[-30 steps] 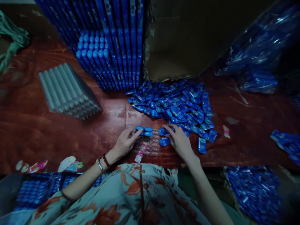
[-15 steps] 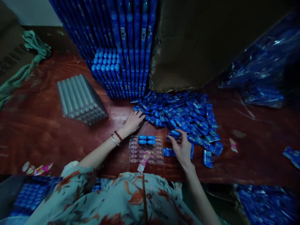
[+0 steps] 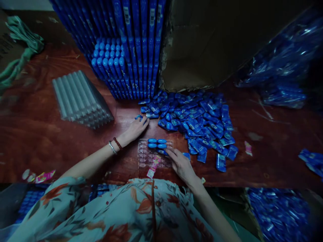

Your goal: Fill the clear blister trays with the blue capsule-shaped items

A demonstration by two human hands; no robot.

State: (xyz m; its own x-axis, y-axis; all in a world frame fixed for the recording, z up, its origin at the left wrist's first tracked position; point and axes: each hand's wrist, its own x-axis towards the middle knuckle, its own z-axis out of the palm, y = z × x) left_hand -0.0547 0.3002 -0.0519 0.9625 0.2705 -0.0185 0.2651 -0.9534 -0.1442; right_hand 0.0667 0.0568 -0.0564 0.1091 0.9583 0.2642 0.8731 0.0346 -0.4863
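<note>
A clear plastic blister tray (image 3: 141, 160) lies in front of me, with two rows of glossy blue capsule-shaped packs (image 3: 156, 143) at its far side. My right hand (image 3: 183, 166) reaches over the tray's right side, its fingertips closed on a blue pack (image 3: 161, 152) just below those rows. Beyond the tray, my left hand (image 3: 137, 128) rests by the left edge of a heap of blue packs (image 3: 199, 116). Its fingers are curled at a small blue pack (image 3: 138, 117), partly hidden by them. A pink printed slip (image 3: 154, 165) lies on the tray.
Tall stacks of filled blue trays (image 3: 136, 64) stand behind the heap, beside a large cardboard box (image 3: 202, 50). Nested clear trays (image 3: 82, 101) sit at left. Plastic bags with blue contents (image 3: 282, 77) lie at right. The table's front edge runs close to my body.
My right hand has brought a blue pack left from beside the heap to the tray. My left hand has shifted left from the heap's edge, with a blue pack at its fingertips.
</note>
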